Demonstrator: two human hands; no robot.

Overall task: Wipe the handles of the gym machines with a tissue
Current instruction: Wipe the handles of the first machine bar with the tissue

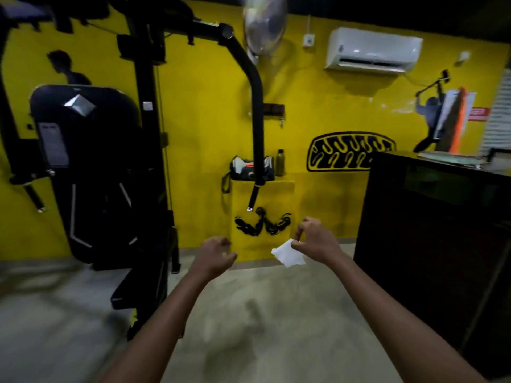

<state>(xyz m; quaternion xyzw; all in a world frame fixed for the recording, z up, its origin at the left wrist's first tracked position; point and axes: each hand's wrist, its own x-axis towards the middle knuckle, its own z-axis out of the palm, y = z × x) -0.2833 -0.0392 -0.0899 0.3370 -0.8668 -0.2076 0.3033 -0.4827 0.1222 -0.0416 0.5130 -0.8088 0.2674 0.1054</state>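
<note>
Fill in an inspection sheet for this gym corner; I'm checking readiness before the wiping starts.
Surface: bare grey concrete floor, nothing lying on it.
Job's things: white crumpled tissue; black padded hanging handle of the black gym machine, untouched.
Clutter: grey and black sports bag and dark bottle on a yellow ledge.
Grippers: right hand pinches the tissue; left hand loosely curled, holds nothing.
Cables: thin machine cable beside the upright.
Surroundings: yellow painted wall, white air conditioner, wall fan, dark wooden counter.
</note>
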